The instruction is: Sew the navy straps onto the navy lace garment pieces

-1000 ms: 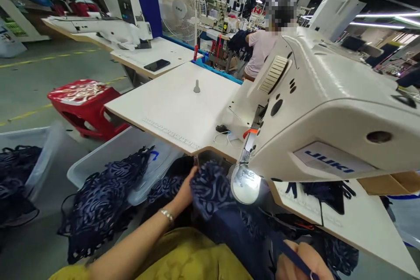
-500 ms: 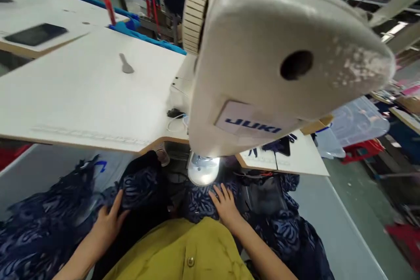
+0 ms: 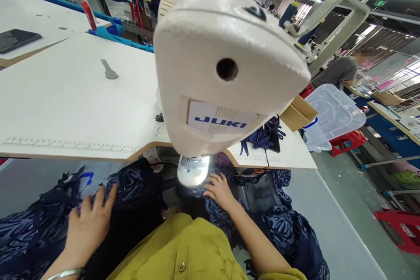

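My left hand reaches over a pile of navy fabric with a swirl pattern. Its fingers are spread, with nothing visibly held. Close to its fingertips lies a bunched patterned piece. At the lit metal plate of the sewing machine, my right hand has bent fingers on a navy patterned fabric piece, which hangs below it. The underside of the grip is hidden. More patterned fabric is heaped to the right of my right forearm.
The white table bears a grey flat tool and a phone. Dark strips lie right of the machine head, near a cardboard box. A clear plastic bin rests by a red stool. Another person sits far right.
My left hand has drawn back from the bunched fabric, its fingers spreading. The fabric under my right hand has shifted right and down from the plate. The camera view has turned.
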`<state>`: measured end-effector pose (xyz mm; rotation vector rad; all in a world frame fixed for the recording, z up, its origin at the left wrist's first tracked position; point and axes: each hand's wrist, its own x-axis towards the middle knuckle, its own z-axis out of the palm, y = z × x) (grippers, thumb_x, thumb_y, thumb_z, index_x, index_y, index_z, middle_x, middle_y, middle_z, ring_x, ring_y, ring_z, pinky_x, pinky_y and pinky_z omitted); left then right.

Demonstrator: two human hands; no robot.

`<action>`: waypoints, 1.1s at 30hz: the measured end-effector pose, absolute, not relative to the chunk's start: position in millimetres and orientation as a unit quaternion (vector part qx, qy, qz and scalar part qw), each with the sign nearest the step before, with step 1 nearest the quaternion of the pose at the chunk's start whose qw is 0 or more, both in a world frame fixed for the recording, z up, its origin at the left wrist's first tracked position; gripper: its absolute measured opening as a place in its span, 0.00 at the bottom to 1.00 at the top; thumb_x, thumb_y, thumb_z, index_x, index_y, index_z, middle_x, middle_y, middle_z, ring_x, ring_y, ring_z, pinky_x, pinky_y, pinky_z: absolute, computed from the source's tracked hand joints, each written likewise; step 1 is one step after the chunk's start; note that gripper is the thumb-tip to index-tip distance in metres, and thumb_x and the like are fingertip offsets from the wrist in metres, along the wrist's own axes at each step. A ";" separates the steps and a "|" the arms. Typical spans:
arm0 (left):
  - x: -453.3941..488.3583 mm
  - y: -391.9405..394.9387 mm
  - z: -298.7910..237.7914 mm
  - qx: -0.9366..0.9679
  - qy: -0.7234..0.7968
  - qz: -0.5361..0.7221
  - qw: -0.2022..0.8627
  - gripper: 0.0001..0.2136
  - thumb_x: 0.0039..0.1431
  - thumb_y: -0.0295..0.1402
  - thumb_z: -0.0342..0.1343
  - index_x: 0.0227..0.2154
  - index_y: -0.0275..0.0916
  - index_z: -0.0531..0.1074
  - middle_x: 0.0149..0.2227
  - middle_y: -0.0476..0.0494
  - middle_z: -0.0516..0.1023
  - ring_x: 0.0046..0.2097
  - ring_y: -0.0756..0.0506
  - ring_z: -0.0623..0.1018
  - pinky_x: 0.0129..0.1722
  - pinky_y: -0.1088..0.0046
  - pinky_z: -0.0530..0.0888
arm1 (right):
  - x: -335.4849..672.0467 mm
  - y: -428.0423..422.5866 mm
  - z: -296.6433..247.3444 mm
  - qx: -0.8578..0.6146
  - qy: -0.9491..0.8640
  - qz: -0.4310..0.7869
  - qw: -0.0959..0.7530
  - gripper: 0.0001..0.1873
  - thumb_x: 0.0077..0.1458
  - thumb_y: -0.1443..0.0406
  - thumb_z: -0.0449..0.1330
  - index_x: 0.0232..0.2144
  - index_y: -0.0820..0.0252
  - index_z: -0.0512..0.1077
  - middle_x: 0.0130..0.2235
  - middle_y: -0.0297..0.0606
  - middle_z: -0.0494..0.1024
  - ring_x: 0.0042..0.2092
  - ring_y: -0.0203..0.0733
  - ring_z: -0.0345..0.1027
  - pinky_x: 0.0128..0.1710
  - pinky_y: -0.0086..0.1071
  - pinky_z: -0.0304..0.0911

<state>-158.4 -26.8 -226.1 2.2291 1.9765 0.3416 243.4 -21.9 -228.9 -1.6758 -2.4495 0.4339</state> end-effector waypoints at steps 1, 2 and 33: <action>-150.5 -28.0 -223.6 0.743 0.653 0.114 0.095 0.24 0.58 0.28 0.40 0.58 0.35 0.62 0.60 0.28 0.63 0.63 0.27 0.59 0.55 0.38 0.59 | 245.9 -25.8 -225.6 -0.550 -0.818 0.151 0.074 0.10 0.55 0.56 0.63 0.39 0.50 0.74 0.44 0.36 0.76 0.52 0.46 0.64 0.58 0.47 0.49; -141.4 -28.0 -221.5 0.746 0.644 0.114 0.126 0.24 0.57 0.28 0.40 0.57 0.34 0.63 0.61 0.29 0.61 0.64 0.29 0.58 0.57 0.41 0.57 | 248.7 -29.6 -221.6 -0.547 -0.819 0.156 0.076 0.08 0.55 0.58 0.63 0.37 0.52 0.74 0.39 0.35 0.77 0.47 0.43 0.67 0.55 0.43 0.53; -27.6 -37.5 -21.0 0.720 0.411 0.278 0.486 0.14 0.59 0.44 0.50 0.42 0.46 0.76 0.36 0.48 0.82 0.29 0.45 0.80 0.31 0.73 0.78 | 169.0 -59.4 -22.8 -0.421 -0.758 0.405 0.291 0.21 0.59 0.62 0.58 0.55 0.53 0.63 0.52 0.36 0.73 0.52 0.40 0.66 0.55 0.31 0.59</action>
